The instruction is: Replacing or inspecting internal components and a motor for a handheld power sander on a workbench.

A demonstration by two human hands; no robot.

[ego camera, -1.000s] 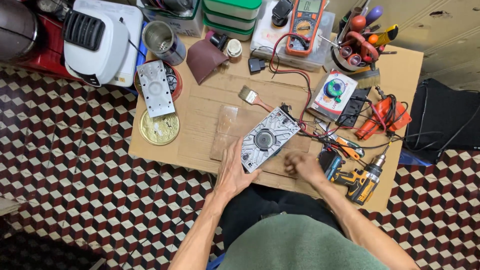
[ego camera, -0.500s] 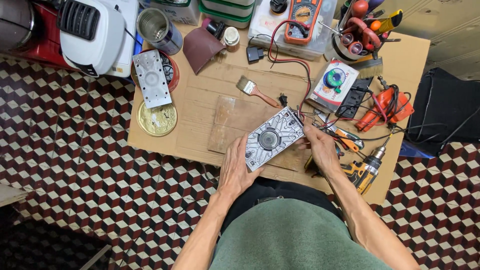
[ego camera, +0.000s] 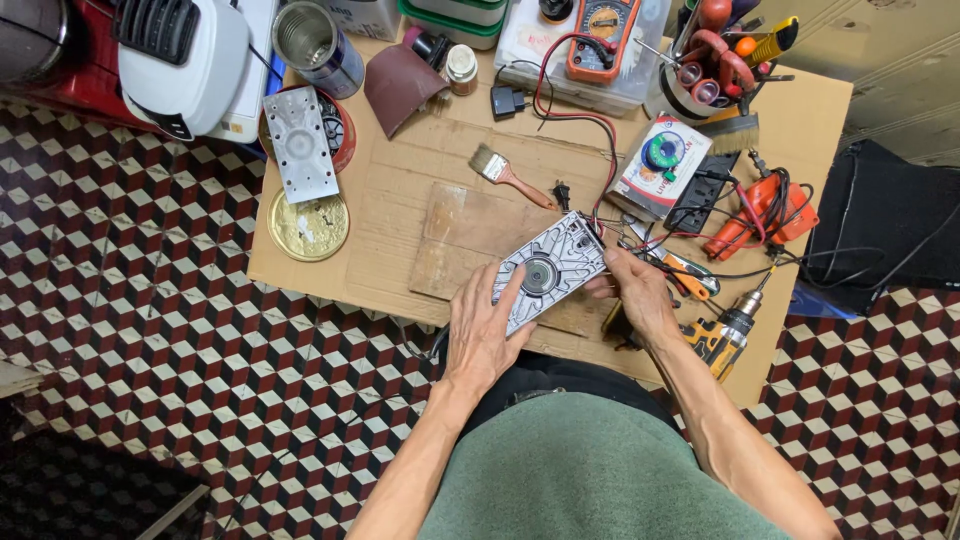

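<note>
A silver rectangular metal plate with a round black hub lies tilted on a wooden board on the low cardboard-topped table. My left hand grips its near left end, fingers over the edge. My right hand holds its right end, next to red and black wires. A small paintbrush lies just beyond the board.
A second metal plate rests on a red tin, a gold lid below it. A yellow drill, orange tool, power strip, solder packet, multimeter, can and white appliance crowd the table. Checkered floor surrounds it.
My right hand left the drill area and took the plate's right end. The plate has turned and shifted a little towards the board.
</note>
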